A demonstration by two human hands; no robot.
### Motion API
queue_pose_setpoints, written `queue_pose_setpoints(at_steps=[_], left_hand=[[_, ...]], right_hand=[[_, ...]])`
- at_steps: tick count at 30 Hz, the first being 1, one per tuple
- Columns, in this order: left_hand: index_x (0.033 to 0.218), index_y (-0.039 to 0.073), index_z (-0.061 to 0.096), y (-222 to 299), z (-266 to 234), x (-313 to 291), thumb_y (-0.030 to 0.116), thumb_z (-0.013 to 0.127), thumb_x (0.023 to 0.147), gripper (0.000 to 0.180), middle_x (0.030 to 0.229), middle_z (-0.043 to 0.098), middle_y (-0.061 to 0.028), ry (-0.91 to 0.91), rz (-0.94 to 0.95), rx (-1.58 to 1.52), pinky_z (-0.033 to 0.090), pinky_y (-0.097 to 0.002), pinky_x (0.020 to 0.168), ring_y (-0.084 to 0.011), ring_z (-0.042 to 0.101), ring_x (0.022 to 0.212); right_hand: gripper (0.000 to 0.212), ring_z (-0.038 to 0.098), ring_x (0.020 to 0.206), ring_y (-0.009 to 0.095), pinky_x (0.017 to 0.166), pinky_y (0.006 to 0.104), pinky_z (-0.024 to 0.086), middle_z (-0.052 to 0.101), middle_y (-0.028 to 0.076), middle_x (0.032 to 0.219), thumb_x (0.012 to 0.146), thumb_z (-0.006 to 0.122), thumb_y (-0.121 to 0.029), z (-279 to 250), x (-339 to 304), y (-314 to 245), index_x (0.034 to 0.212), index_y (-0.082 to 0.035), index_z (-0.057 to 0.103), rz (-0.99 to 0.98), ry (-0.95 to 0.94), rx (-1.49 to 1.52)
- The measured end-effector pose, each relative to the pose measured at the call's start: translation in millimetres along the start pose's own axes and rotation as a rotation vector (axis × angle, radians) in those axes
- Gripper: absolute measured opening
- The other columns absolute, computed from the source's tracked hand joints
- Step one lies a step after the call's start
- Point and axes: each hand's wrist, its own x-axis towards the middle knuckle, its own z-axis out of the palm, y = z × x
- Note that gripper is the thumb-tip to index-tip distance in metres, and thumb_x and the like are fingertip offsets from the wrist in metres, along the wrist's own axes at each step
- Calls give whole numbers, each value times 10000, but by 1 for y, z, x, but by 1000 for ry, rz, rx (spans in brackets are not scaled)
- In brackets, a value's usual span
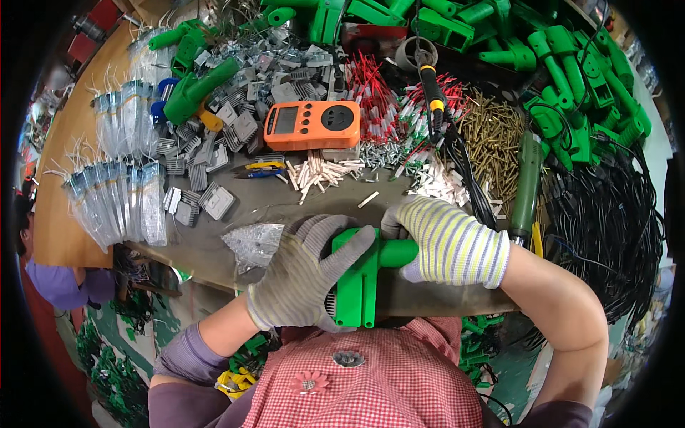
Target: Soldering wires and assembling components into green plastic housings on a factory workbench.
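Note:
A green plastic tool housing (359,282), shaped like a gun body, lies at the near edge of the workbench (207,246). My left hand (303,274), in a grey knit glove, grips its body from the left. My right hand (446,239), in a yellow-and-white striped glove, clasps its round barrel end from the right. A ribbed metal part shows at the housing's lower left, under my left palm.
An orange meter (312,125) lies mid-bench. Around it are metal heat sinks (207,200), bagged parts (118,200), red-and-white wires (374,93), brass screws (492,139), a soldering iron (432,89), a green screwdriver (526,182), black cables (606,228) and several green housings (564,64).

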Motion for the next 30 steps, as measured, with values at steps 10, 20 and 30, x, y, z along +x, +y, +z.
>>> queue_pose_setpoints(at_steps=[10,20,30], left_hand=[[1521,54,313,0,3,3,542,866,498,1262,1350,450,-237,-55,-47,-25,337,-553,1053,-420,465,1208],[1504,27,322,3,-2,9,573,856,497,1264,1357,445,-253,-149,-75,17,331,-557,1066,-430,463,1229],[1485,10,326,4,-4,15,539,877,472,1269,1364,441,-231,-173,-55,58,349,-534,1054,-420,453,1225]], right_hand=[[473,623,952,408,849,479,502,655,221,956,640,775,-264,6,1,-5,1006,7,647,1,8,-321],[451,661,882,381,778,443,534,669,204,979,868,716,-345,11,-26,11,1131,-3,586,-91,319,38],[501,657,673,397,644,494,522,665,197,690,995,484,-434,35,-2,36,731,-51,670,51,303,-372]])
